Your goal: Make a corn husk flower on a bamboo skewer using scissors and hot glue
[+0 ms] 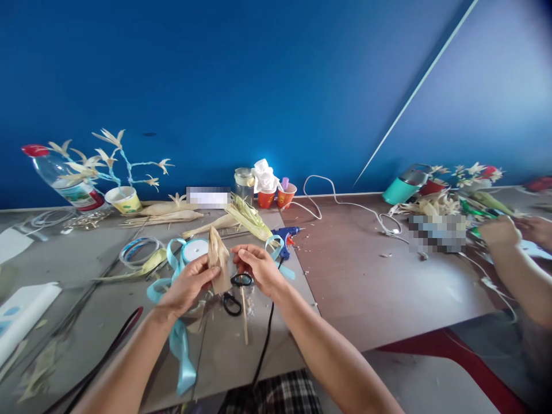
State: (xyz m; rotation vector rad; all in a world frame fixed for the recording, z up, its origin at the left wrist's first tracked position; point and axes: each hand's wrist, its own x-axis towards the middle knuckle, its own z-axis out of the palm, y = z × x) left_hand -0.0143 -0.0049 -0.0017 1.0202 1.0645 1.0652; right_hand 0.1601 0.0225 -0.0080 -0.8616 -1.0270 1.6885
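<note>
Hands (190, 286) (262, 267) either side of husk (219, 270)

Pale light washed the right of the blue wall (259, 86) and put a sheen on the brown tabletop (353, 270); leftward it was dimmer. My left hand (192, 284) and right hand (262, 267) showed sharp, but a co-worker's arm (517, 273) blurred, the edges stretched, and pixelation hid two patches.
</note>
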